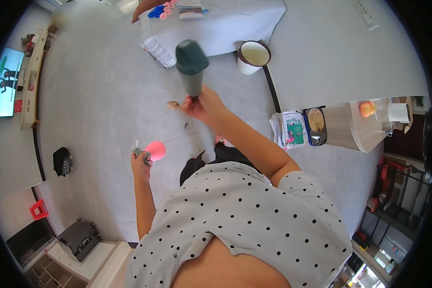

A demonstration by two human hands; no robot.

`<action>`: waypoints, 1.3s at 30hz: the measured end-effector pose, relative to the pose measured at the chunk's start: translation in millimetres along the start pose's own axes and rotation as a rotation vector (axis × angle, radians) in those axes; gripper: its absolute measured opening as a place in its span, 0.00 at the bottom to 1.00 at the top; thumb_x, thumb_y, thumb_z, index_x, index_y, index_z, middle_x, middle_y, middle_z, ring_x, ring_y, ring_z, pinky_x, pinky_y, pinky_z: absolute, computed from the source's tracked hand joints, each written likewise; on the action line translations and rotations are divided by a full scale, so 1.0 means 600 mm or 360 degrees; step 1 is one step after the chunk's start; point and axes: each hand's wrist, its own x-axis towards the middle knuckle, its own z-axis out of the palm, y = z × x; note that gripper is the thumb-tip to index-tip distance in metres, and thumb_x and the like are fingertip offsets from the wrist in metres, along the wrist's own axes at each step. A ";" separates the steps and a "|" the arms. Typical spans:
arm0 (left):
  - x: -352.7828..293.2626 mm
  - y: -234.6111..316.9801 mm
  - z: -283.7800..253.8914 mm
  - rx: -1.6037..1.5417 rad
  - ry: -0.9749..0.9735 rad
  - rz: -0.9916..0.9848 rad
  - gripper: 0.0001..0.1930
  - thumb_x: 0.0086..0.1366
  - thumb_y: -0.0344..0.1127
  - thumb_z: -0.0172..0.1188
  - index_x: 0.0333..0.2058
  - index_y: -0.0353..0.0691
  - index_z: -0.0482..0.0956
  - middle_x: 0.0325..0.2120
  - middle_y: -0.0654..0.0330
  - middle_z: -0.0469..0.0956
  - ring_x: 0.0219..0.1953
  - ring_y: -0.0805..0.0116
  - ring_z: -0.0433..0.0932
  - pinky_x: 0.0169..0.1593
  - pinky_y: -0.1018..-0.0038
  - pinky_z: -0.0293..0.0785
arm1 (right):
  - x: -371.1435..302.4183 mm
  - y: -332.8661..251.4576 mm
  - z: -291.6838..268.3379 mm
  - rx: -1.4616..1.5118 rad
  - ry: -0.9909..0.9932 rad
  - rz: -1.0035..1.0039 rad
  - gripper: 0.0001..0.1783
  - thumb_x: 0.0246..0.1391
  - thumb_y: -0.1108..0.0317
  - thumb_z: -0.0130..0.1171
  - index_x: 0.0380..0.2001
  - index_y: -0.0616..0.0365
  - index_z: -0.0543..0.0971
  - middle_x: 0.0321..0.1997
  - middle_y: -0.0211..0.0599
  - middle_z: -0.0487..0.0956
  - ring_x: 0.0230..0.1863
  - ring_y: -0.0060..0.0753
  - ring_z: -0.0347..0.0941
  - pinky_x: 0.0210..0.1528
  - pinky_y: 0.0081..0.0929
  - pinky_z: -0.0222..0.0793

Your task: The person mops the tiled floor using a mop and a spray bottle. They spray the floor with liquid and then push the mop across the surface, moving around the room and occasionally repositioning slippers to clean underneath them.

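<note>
Your right hand (pixel 202 105) clenched round narrow end of dark green tool (pixel 191 65), held out high over floor (pixel 96 110). Your left hand (pixel 140 163) grips small pink-headed item (pixel 154 150), low at your left side. White bucket (pixel 252 56) on floor just beyond, beside white mattress (pixel 225 26). Small brown scrap (pixel 173 104) on floor near right hand.
</note>
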 end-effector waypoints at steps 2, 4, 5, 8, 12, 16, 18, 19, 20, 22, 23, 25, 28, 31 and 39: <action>0.017 -0.003 -0.006 -0.0079 0.0022 0.0008 0.11 0.51 0.24 0.47 0.34 0.41 0.60 0.24 0.61 0.66 0.20 0.74 0.65 0.21 0.79 0.61 | -0.015 -0.028 -0.016 0.0072 -0.0024 0.0019 0.08 0.50 0.66 0.45 0.23 0.57 0.63 0.19 0.31 0.62 0.18 0.22 0.59 0.19 0.17 0.61; 0.032 -0.003 -0.004 -0.0136 0.0044 -0.0031 0.11 0.51 0.23 0.46 0.34 0.41 0.60 0.23 0.61 0.65 0.19 0.74 0.65 0.21 0.79 0.60 | -0.031 -0.058 -0.037 0.0140 -0.0068 -0.0015 0.09 0.50 0.65 0.46 0.23 0.58 0.63 0.20 0.32 0.62 0.19 0.21 0.59 0.18 0.17 0.59; 0.039 0.001 -0.003 -0.0151 0.0052 -0.0073 0.11 0.51 0.23 0.46 0.33 0.41 0.60 0.23 0.62 0.65 0.19 0.74 0.65 0.20 0.79 0.60 | -0.037 -0.073 -0.056 0.0210 -0.0049 -0.0023 0.08 0.50 0.66 0.47 0.24 0.58 0.64 0.20 0.33 0.62 0.19 0.21 0.58 0.18 0.15 0.58; 0.076 0.003 -0.007 -0.0093 -0.0015 -0.0181 0.10 0.51 0.23 0.45 0.32 0.42 0.59 0.22 0.61 0.64 0.19 0.73 0.65 0.20 0.78 0.59 | -0.068 -0.100 -0.116 0.0362 0.0028 -0.0094 0.06 0.48 0.69 0.50 0.25 0.57 0.65 0.21 0.33 0.62 0.20 0.20 0.57 0.18 0.11 0.57; 0.117 0.002 -0.005 0.0136 -0.0150 -0.0335 0.10 0.51 0.24 0.46 0.31 0.43 0.58 0.22 0.60 0.65 0.19 0.72 0.66 0.19 0.77 0.60 | -0.123 -0.106 -0.173 0.0395 0.0195 -0.0271 0.07 0.47 0.68 0.50 0.24 0.58 0.66 0.20 0.33 0.63 0.18 0.20 0.57 0.17 0.13 0.57; 0.155 0.016 0.016 0.0247 -0.0242 -0.0411 0.10 0.51 0.25 0.46 0.33 0.43 0.58 0.24 0.59 0.66 0.20 0.71 0.67 0.21 0.76 0.62 | -0.174 -0.120 -0.214 0.0543 0.0275 -0.0453 0.06 0.47 0.69 0.48 0.24 0.61 0.66 0.18 0.33 0.62 0.16 0.20 0.56 0.15 0.11 0.56; 0.158 0.018 0.037 0.0324 -0.0287 -0.0414 0.12 0.51 0.25 0.46 0.35 0.43 0.58 0.24 0.58 0.66 0.20 0.71 0.67 0.21 0.76 0.63 | -0.205 -0.142 -0.244 0.0670 0.0268 -0.0550 0.05 0.47 0.72 0.47 0.22 0.62 0.66 0.16 0.32 0.60 0.15 0.19 0.56 0.12 0.11 0.55; 0.153 0.026 0.054 0.0363 -0.0294 -0.0384 0.13 0.51 0.25 0.46 0.36 0.43 0.58 0.25 0.58 0.66 0.21 0.71 0.67 0.21 0.76 0.63 | -0.217 -0.156 -0.257 0.0697 0.0275 -0.0592 0.06 0.47 0.71 0.47 0.22 0.62 0.66 0.16 0.32 0.59 0.15 0.20 0.56 0.12 0.11 0.55; 0.153 0.031 0.072 0.0401 -0.0305 -0.0351 0.14 0.51 0.25 0.47 0.37 0.43 0.58 0.25 0.58 0.66 0.21 0.71 0.67 0.21 0.76 0.63 | -0.229 -0.172 -0.270 0.0723 0.0280 -0.0637 0.07 0.48 0.71 0.47 0.21 0.63 0.67 0.15 0.32 0.59 0.15 0.20 0.56 0.12 0.11 0.55; 0.166 0.030 0.090 0.0470 -0.0339 -0.0302 0.15 0.51 0.25 0.47 0.39 0.43 0.58 0.26 0.59 0.66 0.22 0.72 0.67 0.22 0.77 0.63 | -0.245 -0.206 -0.298 0.0780 0.0327 -0.0740 0.09 0.49 0.70 0.46 0.19 0.64 0.68 0.15 0.32 0.59 0.15 0.20 0.56 0.11 0.11 0.55; 0.168 0.027 0.103 0.0506 -0.0367 -0.0283 0.16 0.51 0.25 0.47 0.40 0.43 0.59 0.26 0.59 0.66 0.22 0.72 0.67 0.22 0.77 0.63 | -0.255 -0.226 -0.328 0.0800 0.0327 -0.0754 0.09 0.49 0.70 0.46 0.19 0.64 0.68 0.15 0.32 0.59 0.15 0.20 0.56 0.11 0.11 0.55; 0.160 0.022 0.126 0.0468 -0.0321 -0.0217 0.16 0.52 0.25 0.47 0.40 0.43 0.59 0.27 0.59 0.66 0.22 0.72 0.67 0.23 0.77 0.63 | -0.266 -0.272 -0.386 0.0828 0.0316 -0.0759 0.10 0.49 0.69 0.46 0.20 0.65 0.67 0.15 0.32 0.59 0.14 0.20 0.56 0.11 0.11 0.55; 0.141 0.012 0.162 0.0395 -0.0294 -0.0125 0.16 0.52 0.26 0.47 0.40 0.43 0.59 0.28 0.59 0.66 0.23 0.72 0.67 0.23 0.78 0.64 | -0.286 -0.353 -0.419 0.0931 0.0302 -0.0910 0.10 0.49 0.69 0.45 0.20 0.65 0.66 0.15 0.32 0.59 0.14 0.21 0.56 0.11 0.13 0.56; 0.105 -0.004 0.213 0.0359 -0.0332 -0.0108 0.15 0.52 0.25 0.47 0.40 0.42 0.59 0.28 0.58 0.66 0.23 0.72 0.68 0.24 0.78 0.64 | -0.311 -0.448 -0.498 0.1147 0.0357 -0.1155 0.10 0.51 0.69 0.42 0.19 0.61 0.65 0.15 0.31 0.59 0.14 0.22 0.56 0.12 0.14 0.56; 0.032 -0.051 0.306 0.0260 -0.0355 -0.0303 0.13 0.52 0.25 0.47 0.37 0.39 0.60 0.28 0.56 0.66 0.25 0.69 0.68 0.25 0.75 0.66 | -0.344 -0.580 -0.613 0.1268 0.0309 -0.1574 0.08 0.52 0.69 0.41 0.20 0.55 0.64 0.19 0.31 0.61 0.17 0.23 0.57 0.16 0.16 0.59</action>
